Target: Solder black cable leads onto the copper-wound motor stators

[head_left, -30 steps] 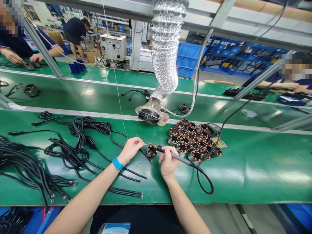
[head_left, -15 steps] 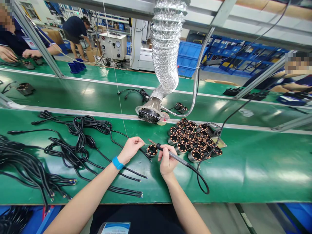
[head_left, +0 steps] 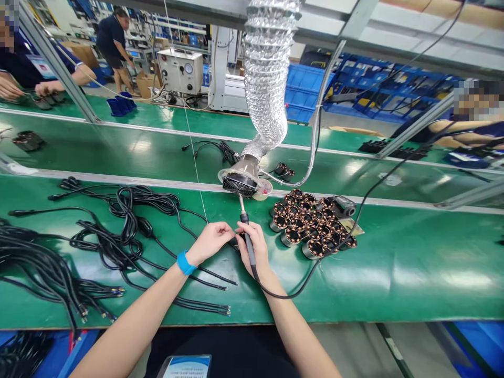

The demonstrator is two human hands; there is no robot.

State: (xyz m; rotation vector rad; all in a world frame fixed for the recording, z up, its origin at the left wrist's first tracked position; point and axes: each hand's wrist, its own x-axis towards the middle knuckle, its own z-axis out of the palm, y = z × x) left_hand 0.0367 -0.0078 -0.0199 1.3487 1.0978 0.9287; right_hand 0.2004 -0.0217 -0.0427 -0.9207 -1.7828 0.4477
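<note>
My left hand (head_left: pixel 212 241), with a blue band at the wrist, is pinched at the left side of a small copper-wound motor coil (head_left: pixel 241 240); whatever lies between its fingertips is too small to make out. My right hand (head_left: pixel 254 249) holds a soldering iron (head_left: pixel 249 251) by its dark handle, the metal tip pointing up and away. Its fingers reach the coil and hide most of it. To the right stands a cluster of several similar coils (head_left: pixel 313 231) on the green table (head_left: pixel 394 273).
Black cables (head_left: pixel 129 210) cover the left of the table. A fume duct (head_left: pixel 268 79) hangs ahead, its fan-like nozzle (head_left: pixel 239 182) beside a small round dish (head_left: pixel 262 190). A soldering iron stand (head_left: pixel 344 206) is behind the coils. Other people work across the bench.
My right hand has moved left to the coil and my left hand. The soldering iron has swung from pointing left to pointing up and away, its cord trailing over my right forearm.
</note>
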